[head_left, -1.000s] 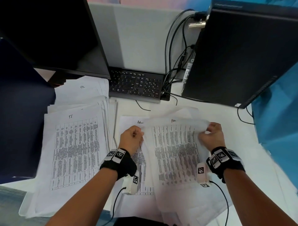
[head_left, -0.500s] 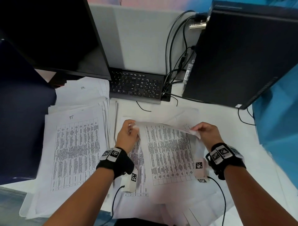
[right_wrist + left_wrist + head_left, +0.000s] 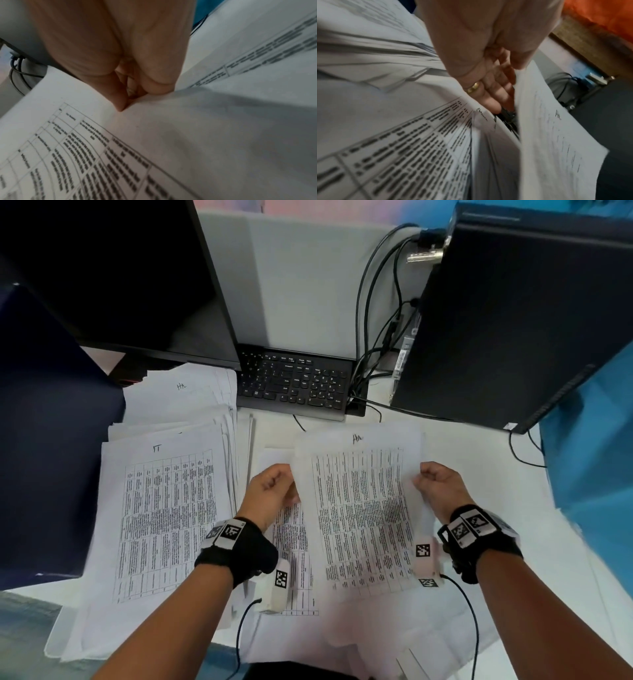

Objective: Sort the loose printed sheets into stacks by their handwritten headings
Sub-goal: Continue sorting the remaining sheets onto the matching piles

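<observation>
Holding a printed sheet (image 3: 359, 508) headed "HR" above the bench (image 3: 513, 508), I pinch its left edge with my left hand (image 3: 270, 491) and its right edge with my right hand (image 3: 438, 486). Left lies the "IT" stack (image 3: 164, 525); beyond it the "HR" stack (image 3: 181, 398), then the keyboard (image 3: 294, 385).

"IT" atop left stack (image 3: 157, 529)
</observation>
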A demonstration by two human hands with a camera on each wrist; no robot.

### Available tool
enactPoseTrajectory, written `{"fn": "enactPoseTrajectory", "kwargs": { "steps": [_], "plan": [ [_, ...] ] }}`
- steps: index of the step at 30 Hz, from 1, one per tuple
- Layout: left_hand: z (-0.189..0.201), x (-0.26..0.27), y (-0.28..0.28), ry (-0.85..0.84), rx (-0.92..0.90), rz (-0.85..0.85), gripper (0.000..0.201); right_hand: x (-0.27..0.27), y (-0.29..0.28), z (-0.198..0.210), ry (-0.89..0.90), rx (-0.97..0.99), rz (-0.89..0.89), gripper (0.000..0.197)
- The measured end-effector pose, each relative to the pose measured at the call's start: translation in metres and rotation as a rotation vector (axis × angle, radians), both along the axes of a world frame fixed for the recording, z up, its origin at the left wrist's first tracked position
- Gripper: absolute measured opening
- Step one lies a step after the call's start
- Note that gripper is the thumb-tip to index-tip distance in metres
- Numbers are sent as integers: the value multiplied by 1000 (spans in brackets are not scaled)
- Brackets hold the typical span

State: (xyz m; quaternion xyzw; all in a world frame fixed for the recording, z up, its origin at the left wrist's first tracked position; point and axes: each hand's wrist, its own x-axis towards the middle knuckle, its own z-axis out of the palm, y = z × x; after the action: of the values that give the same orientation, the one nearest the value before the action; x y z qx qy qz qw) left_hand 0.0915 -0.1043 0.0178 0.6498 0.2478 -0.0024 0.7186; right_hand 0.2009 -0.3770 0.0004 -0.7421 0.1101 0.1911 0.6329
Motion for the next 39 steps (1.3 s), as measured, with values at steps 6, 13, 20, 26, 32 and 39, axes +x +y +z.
{"fn": "enactPoseTrajectory", "kwargs": {
  "steps": [6, 13, 20, 26, 32, 39],
  "plan": [
    [5, 7, 6, -51, 36, 270, 10, 2, 11, -7, 41, 15, -1, 31],
    [-4, 13, 12, -2, 248, 293, 15, 4, 10, -17, 76, -56, 15, 27],
    [0, 19, 7, -57, 383, 278, 14, 4, 10, -20, 102, -64, 2, 28],
    [5, 4, -2, -380, 871, -111, 7, 3, 10, -21, 94, -60, -26, 29],
    [3, -19, -14, -412, 936, -591, 33, 0, 9, -14, 32, -118, -13, 28],
    [19, -17, -24, -214, 584, -236, 11, 1, 11, -13, 60, -87, -17, 29]
  ]
}}
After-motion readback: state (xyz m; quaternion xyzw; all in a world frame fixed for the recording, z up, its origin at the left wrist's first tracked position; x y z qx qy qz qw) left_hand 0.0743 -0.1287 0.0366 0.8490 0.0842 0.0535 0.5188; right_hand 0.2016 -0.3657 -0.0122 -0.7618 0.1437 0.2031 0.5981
